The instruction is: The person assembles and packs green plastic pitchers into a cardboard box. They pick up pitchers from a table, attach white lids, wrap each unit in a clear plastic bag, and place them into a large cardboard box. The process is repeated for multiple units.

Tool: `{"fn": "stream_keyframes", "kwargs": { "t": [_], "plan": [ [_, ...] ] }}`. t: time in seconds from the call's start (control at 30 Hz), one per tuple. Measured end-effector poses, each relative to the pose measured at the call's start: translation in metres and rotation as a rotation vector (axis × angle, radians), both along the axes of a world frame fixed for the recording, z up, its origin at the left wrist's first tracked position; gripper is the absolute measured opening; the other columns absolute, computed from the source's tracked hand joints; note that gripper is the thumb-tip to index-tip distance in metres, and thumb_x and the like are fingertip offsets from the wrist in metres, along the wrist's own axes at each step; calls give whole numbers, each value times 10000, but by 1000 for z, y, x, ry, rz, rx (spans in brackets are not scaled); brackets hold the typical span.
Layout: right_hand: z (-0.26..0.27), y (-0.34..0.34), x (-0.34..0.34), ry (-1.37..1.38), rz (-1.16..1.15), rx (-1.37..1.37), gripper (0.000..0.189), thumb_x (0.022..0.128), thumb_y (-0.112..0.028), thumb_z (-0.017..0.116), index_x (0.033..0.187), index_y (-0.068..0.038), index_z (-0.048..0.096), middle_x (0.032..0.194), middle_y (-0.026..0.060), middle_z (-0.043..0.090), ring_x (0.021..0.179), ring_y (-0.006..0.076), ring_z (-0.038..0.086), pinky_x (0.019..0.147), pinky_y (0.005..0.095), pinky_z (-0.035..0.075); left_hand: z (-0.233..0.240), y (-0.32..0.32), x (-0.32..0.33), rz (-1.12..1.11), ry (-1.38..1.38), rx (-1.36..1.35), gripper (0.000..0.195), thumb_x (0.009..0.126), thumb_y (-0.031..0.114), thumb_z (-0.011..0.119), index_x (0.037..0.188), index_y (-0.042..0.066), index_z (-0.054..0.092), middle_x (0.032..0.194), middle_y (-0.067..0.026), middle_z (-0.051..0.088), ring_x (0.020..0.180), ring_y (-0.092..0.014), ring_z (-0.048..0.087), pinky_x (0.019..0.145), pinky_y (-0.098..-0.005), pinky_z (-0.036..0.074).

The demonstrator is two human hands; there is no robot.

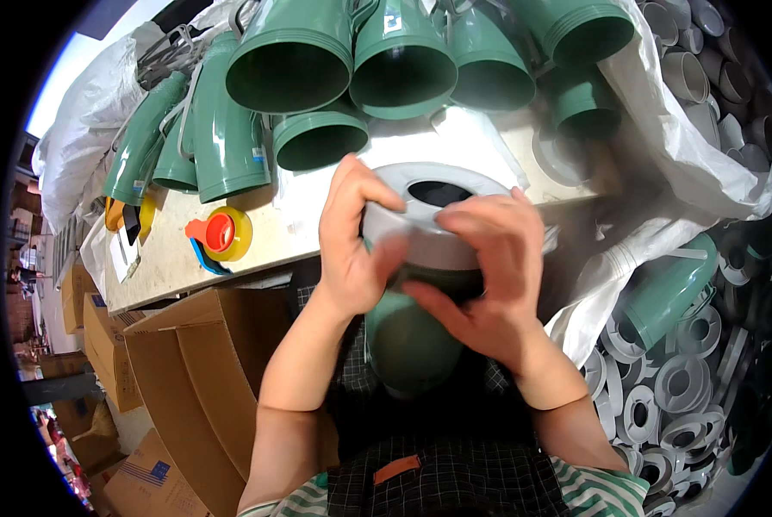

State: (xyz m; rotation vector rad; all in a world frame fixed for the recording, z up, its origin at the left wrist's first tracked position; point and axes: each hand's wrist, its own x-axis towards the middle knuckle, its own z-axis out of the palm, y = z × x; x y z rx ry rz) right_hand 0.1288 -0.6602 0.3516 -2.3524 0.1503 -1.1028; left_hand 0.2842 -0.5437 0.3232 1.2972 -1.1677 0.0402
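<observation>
A green plastic flask body point(412, 342) stands tilted in front of my apron, a grey plastic ring point(425, 242) with a central hole at its upper end. My left hand point(360, 239) grips the ring's left side, its thumb blurred. On the right side, my right hand point(489, 271) curls its fingers over the rim, with the thumb below near the green body. Whether the ring is seated on the body cannot be told. Beyond my hands, several green flask shells point(289, 64) lie with their open ends towards me.
A yellow tape roll point(240, 236) with an orange-red ring lies on the worktable point(282, 242). Cardboard boxes point(185, 381) stand below left. Many grey rings point(680, 384) and another green shell point(670, 297) lie at right, beside white sacking point(677, 155).
</observation>
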Motion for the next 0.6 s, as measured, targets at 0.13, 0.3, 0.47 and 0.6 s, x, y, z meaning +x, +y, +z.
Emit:
{"fn": "stream_keyframes", "kwargs": {
  "t": [0.13,0.3,0.47,0.6],
  "plan": [
    [-6,3,1,13,-51,20,466,650,-190,863,1053,-98,649,978,59,609,952,286,544,1009,508,355,-13,-20,-17,96,172,-70,201,965,188,563,857,21,590,840,-83,527,786,-186,481,728,-290,386],
    [-44,-48,-29,-341,206,663,223,754,-190,797,821,-102,603,785,1,578,816,198,527,1038,439,387,-18,-2,-33,218,204,139,250,995,231,553,1041,5,650,848,-78,555,804,-225,541,770,-331,445],
    [-100,-94,-67,-834,970,1398,380,991,-381,598,694,-188,460,660,-47,540,906,146,499,1237,478,169,24,16,-69,38,25,760,194,809,189,721,822,-2,687,864,-135,654,682,-276,615,647,-370,526],
    [-120,-122,-69,-636,1137,1366,391,962,-365,667,673,-182,480,679,-41,585,914,138,523,1233,493,140,-6,-29,-16,148,-309,950,104,771,52,742,869,39,709,800,-104,643,763,-296,607,737,-369,505]
  ]
}}
